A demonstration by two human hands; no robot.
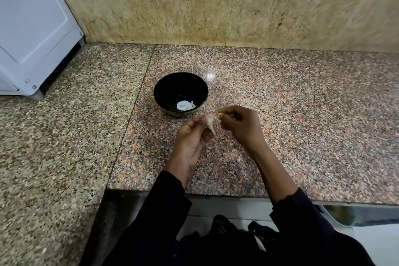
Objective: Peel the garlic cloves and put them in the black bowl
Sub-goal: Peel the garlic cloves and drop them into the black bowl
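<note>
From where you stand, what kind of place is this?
Most likely a home kitchen: a speckled granite counter against a stone-clad wall, a white appliance at the left, and a black bowl holding peeled garlic cloves.

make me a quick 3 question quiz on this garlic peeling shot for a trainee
1. True or false: the black bowl already holds some pale peeled pieces.
2. Multiple choice: where is the garlic clove that is being peeled? A) lying on the counter B) pinched in the left hand C) inside the bowl
3. Fill in: the right hand pinches a strip of ______ between its fingers.

Key
1. True: a few pale pieces lie at the bottom of the bowl.
2. B: the left hand holds it just in front of the bowl, above the granite counter.
3. Skin: the scrap of skin shows at its fingertips.
</note>
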